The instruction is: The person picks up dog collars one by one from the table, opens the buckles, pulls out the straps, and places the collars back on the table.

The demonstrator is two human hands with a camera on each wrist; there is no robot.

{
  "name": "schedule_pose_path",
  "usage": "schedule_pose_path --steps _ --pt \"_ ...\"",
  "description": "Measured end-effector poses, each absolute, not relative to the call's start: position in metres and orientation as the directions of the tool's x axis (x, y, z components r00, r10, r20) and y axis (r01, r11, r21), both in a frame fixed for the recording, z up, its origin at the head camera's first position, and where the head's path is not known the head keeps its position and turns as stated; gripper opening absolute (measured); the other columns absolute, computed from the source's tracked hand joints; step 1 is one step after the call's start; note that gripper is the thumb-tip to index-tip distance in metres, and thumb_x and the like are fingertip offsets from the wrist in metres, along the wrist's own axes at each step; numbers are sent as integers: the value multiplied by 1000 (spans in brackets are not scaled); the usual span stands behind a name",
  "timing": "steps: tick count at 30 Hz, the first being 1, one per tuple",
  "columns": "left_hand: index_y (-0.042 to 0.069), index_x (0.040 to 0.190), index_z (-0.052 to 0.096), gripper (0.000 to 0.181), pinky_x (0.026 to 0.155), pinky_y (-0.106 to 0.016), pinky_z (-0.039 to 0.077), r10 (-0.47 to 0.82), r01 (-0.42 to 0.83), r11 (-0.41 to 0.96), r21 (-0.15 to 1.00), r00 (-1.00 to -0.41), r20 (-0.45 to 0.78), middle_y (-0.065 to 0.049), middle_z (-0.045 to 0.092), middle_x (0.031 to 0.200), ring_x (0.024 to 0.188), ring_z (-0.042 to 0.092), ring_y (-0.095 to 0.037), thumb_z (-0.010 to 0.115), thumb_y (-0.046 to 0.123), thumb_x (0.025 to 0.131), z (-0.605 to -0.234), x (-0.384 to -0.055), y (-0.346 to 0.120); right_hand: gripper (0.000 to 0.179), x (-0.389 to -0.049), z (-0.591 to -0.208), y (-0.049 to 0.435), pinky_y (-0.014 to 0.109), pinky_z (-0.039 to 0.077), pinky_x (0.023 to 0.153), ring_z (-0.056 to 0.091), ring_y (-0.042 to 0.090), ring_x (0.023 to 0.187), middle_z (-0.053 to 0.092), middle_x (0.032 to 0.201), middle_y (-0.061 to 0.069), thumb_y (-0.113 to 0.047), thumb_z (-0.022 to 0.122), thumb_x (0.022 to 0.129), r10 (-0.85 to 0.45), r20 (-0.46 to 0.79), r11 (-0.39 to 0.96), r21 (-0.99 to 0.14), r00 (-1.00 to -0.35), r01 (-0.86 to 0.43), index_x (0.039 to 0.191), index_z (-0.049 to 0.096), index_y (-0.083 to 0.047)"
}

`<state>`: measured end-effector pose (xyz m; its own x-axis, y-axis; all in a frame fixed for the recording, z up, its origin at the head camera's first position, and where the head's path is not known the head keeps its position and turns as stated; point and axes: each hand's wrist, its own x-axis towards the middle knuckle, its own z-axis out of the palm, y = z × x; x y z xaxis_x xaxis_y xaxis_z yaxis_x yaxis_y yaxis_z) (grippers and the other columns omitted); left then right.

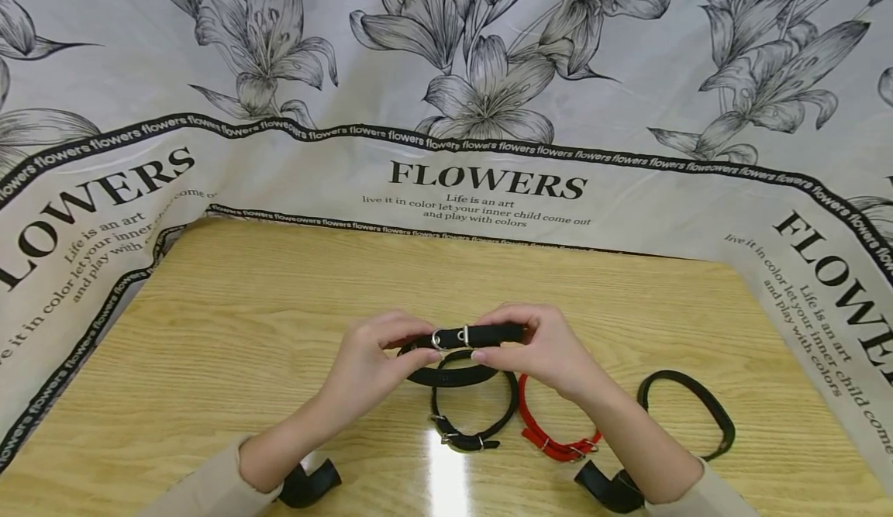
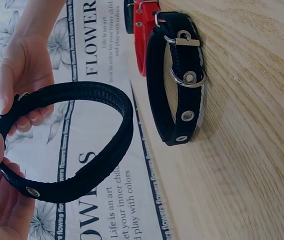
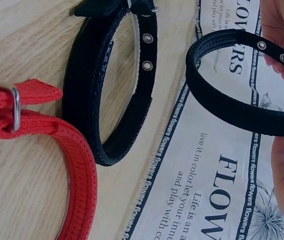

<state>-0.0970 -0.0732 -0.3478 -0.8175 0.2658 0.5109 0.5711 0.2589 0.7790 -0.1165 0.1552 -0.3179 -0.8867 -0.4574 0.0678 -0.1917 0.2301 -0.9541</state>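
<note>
Both hands hold up a buckled black collar (image 1: 453,378) above the table, its loop hanging toward me. My left hand (image 1: 380,350) pinches it left of the silver D-ring, thumb below and fingers above. On the other side of the buckle, my right hand (image 1: 537,346) pinches the strap near its end. Metal eyelets line the band of this collar (image 3: 222,105) in the right wrist view. Just below the hands, a second black collar (image 2: 189,95) with buckle, D-ring and eyelets stands on its edge on the table. Beside it is a red collar (image 3: 84,170), also buckled.
A third black collar (image 1: 718,408) lies at the right, partly behind my right forearm. Dark curved pieces (image 1: 310,484) show under both forearms. The wooden table (image 1: 279,284) is bordered by a white flower-printed cloth (image 1: 488,191) at the back and sides.
</note>
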Motion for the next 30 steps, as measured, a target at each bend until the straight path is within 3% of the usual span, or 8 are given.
schedule_pose_path --steps 10,23,30 --pt "7 92 73 21 73 -27 55 263 531 268 804 -843 469 3 68 91 85 63 -14 79 5 72 -348 -96 -75 24 -116 -318 160 32 55 65 64 25 75 65 96 12 -6 77 74 -444 67 241 -952 -894 -191 97 70 -2" --pt "7 95 72 22 75 -23 54 241 450 304 840 -889 389 1 67 92 84 62 -11 78 8 74 -355 -95 -82 30 -116 -315 169 34 56 70 67 23 86 64 101 16 -8 77 76 -407 -39 242 -968 -913 -66 102 67 4" --pt "8 101 71 25 78 -22 53 299 458 318 830 -879 370 2 67 95 86 61 -10 76 7 76 -355 -96 -77 28 -117 -315 167 36 56 70 68 25 85 64 100 17 -7 76 76 -415 -27 237 -968 -910 -79 100 68 4"
